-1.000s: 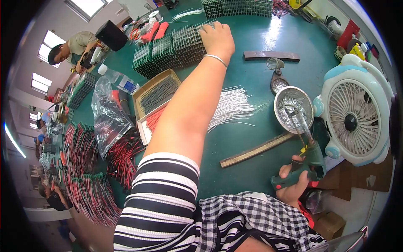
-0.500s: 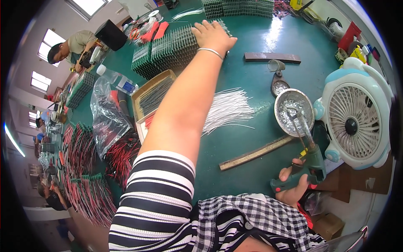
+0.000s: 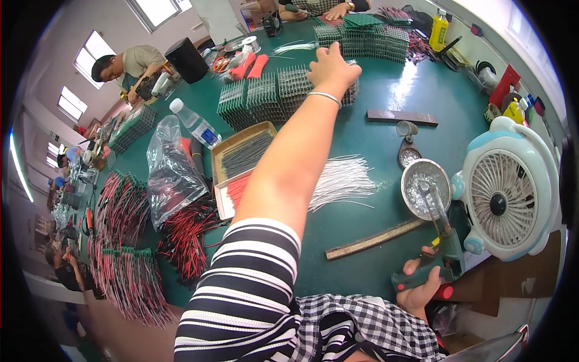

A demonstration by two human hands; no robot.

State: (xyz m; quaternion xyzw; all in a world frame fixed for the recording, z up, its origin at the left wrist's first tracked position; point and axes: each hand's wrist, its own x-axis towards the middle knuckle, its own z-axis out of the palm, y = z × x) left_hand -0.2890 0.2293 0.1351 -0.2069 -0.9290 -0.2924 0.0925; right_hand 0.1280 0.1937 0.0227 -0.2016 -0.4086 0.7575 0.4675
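- White wires (image 3: 345,183) lie fanned out mid-table (image 3: 338,277), partly behind the left forearm
- Left hand (image 3: 333,72): beyond the white wires, back of the hand up, fingers spread, a bracelet (image 3: 325,95) at the wrist
- Boards (image 3: 291,87): stacked in a row beyond the white wires and off to their left, the row's right end right at the left hand and partly covered by it; the hand hides whether its fingers touch them
- Right hand (image 3: 419,292): nearer than the white wires and to their right, fingers wrapped round the grip of the iron (image 3: 449,250)
- Iron: right of the white wires, tilted, its metal end reaching over the bowl (image 3: 405,202)
- Bowl: right of the white wires, shiny bits inside
- Strip (image 3: 374,239): nearer than the white wires, running toward the bowl
- Coil (image 3: 407,128) and bar (image 3: 402,117): beyond the white wires, to the right
- Red wires (image 3: 237,192) and box (image 3: 215,166) of dark wires (image 3: 247,154): left of the white wires, across the forearm
- Bag (image 3: 172,166) and bottle (image 3: 198,123): farther left of the white wires
- Fan (image 3: 497,205): far right of the white wires
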